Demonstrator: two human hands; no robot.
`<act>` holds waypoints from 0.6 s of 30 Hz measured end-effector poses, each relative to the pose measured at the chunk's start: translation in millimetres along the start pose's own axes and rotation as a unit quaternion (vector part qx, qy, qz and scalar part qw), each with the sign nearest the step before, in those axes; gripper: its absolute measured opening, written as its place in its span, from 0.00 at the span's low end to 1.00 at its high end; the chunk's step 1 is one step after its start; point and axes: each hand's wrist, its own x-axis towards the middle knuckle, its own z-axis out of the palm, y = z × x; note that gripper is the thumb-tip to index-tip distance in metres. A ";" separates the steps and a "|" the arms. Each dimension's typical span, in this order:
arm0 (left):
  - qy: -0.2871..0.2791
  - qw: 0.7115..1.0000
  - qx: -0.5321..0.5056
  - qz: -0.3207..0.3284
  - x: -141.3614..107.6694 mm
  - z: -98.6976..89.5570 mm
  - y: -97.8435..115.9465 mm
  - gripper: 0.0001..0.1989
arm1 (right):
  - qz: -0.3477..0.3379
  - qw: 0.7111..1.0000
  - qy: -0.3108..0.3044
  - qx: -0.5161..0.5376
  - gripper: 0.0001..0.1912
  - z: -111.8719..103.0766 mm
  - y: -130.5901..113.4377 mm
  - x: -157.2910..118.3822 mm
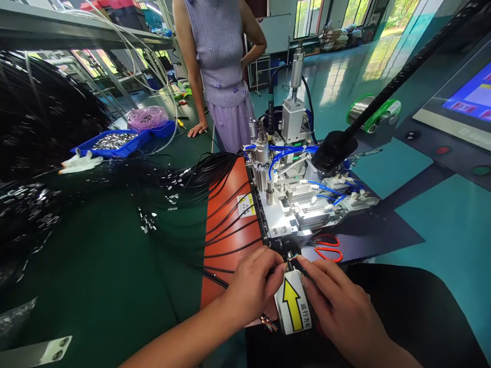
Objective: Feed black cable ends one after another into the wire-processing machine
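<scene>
My left hand (253,283) is closed in a pinch near the front end of the machine (307,199). Opposite it, my right hand (337,301) pinches as well, fingertips almost meeting those of the left. Between them show the thin coloured wires (293,257) of a cable end; most of the cable is hidden by my fingers. Just below is a white block with a yellow arrow label (292,301). Several black cables (230,230) run across an orange plate (226,255) to the machine's edge. Bare coloured wire ends (268,323) poke out below my left wrist.
Red-handled scissors (329,249) lie right of the machine. A black hose (333,151) slants down over it. A solder spool (370,113) and a screen panel (460,117) are at right. Blue trays (126,148) and a glove (81,162) lie left. A person (222,66) stands behind the table.
</scene>
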 end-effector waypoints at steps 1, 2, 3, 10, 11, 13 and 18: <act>0.001 1.000 -0.001 0.001 0.0 0.2 -0.4 0.07 | 0.012 1.000 0.008 0.024 0.17 0.5 -0.5 1.0; 0.001 1.000 -0.003 0.002 -0.1 0.2 -0.7 0.07 | 0.031 0.998 0.017 0.053 0.15 0.9 -1.1 3.0; 0.001 1.000 -0.006 0.005 -0.2 0.2 -1.0 0.07 | 0.054 0.995 0.023 0.084 0.13 1.3 -1.9 6.0; 0.010 1.000 -0.017 0.017 -1.0 -1.7 -0.7 0.06 | 0.202 0.959 -0.011 0.200 0.08 2.7 -6.9 28.7; 0.013 1.000 -0.019 0.017 -0.9 -2.0 -0.7 0.06 | 0.209 0.956 -0.012 0.207 0.08 2.6 -6.9 30.0; 0.015 0.999 -0.023 0.017 -0.4 -2.6 -0.4 0.06 | 0.213 0.953 -0.011 0.217 0.08 2.7 -6.7 30.8; 0.013 0.999 -0.038 0.012 -0.1 -3.7 -0.2 0.04 | 0.161 0.965 0.041 0.202 0.07 15.2 -10.4 25.8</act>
